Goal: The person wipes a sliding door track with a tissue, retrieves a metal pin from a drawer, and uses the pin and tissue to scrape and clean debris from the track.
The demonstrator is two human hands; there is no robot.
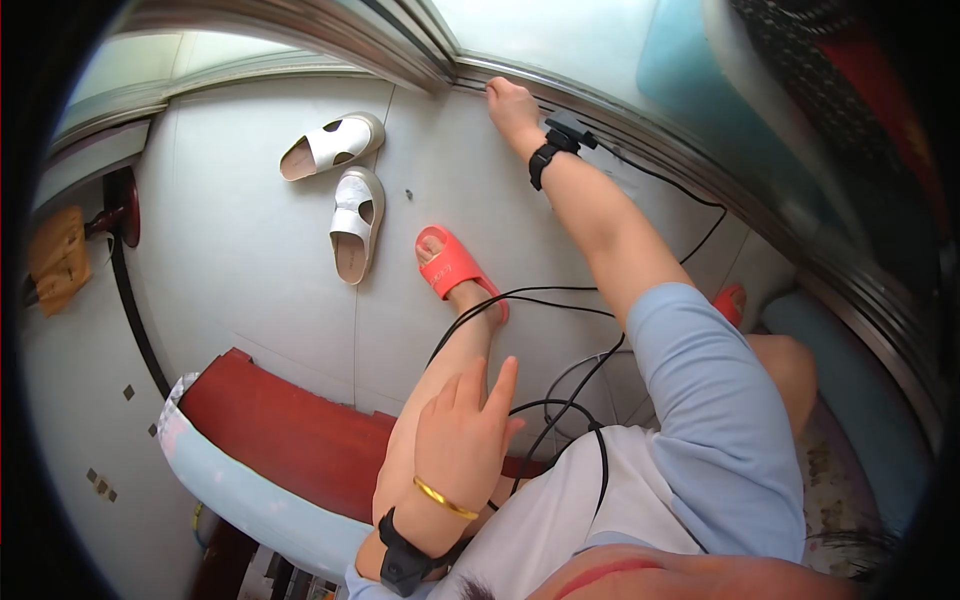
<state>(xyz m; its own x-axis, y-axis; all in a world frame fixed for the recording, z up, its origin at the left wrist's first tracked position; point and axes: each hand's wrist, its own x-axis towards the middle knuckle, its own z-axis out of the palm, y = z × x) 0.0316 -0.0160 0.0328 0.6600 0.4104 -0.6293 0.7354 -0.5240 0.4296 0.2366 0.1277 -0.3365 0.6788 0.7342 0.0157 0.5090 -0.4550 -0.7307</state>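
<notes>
My left hand (462, 425) hovers over my bent leg, fingers stretched and apart, holding nothing; a gold bracelet (445, 499) and a black wrist strap (405, 562) sit below it. My right hand (513, 110) reaches far forward to the metal sliding-door track (590, 132) along the floor. Its fingers are curled together at the track, and whatever they might hold is hidden. On that wrist is a black band with a small device (570, 128), from which a black cable (665, 178) runs.
Two white slip-on shoes (350, 140) lie on the pale tiled floor (260, 250). A coral slide sandal (450, 265) is on my foot. Black cables (545, 297) cross my leg. A red wooden bed edge (285, 420) is at lower left; glass door panels (560, 40) stand ahead.
</notes>
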